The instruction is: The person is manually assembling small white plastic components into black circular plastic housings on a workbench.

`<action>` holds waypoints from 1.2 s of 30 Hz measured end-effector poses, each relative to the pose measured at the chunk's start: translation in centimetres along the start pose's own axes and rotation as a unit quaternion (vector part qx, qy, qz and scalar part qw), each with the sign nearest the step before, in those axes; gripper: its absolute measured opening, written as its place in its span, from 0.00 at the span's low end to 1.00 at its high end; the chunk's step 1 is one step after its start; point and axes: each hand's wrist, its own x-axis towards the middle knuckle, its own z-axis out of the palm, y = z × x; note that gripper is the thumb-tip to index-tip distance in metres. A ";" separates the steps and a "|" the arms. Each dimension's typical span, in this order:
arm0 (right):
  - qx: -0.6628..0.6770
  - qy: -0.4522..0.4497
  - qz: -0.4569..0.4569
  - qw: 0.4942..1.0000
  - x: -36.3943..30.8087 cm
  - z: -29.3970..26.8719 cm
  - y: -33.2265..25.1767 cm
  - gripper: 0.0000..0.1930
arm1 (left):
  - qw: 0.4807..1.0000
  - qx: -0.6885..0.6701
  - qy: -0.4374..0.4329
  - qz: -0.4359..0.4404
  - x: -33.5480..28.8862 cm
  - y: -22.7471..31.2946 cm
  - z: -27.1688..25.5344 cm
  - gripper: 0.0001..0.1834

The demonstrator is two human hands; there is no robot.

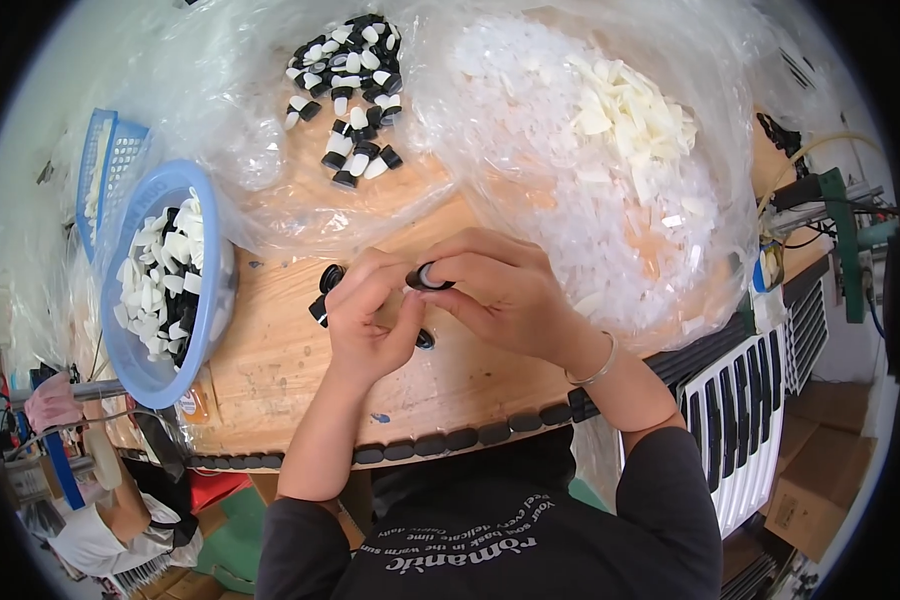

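Observation:
Over the middle of the table my two hands meet at a small black cap (431, 278) with a pale round end. The thumb and forefinger of my right hand (500, 285) pinch it. My left hand (368, 305) is closed, its thumb and fingertips pressed together against the cap's left edge; whatever lies between them is too small to make out. Beside my left hand rest loose black caps, one (332, 277) behind it and another (318, 311) to its left. A further black cap (425, 340) lies between my wrists, partly hidden.
A blue basin (220, 300) of white and black pieces stands left, with a blue basket (95, 180) behind it. Black-and-white capped pieces (355, 70) are heaped at the back. Plastic sheeting holds clear pieces (610, 220) and cream-coloured pieces (635, 115). Another person (130, 530) is at lower left.

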 end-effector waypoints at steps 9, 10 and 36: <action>-0.035 -0.033 -0.003 0.999 -0.4 0.1 -0.4 0.10 | 0.987 0.115 -0.075 0.085 1.2 0.7 -1.3 0.12; -0.042 -0.028 -0.002 0.999 -0.4 0.1 -0.5 0.10 | 0.991 0.096 -0.064 0.068 1.2 0.7 -1.1 0.12; -0.004 0.036 -0.023 0.999 -0.4 0.9 -0.9 0.09 | 0.995 -0.018 -0.024 0.098 0.5 -0.7 -0.6 0.12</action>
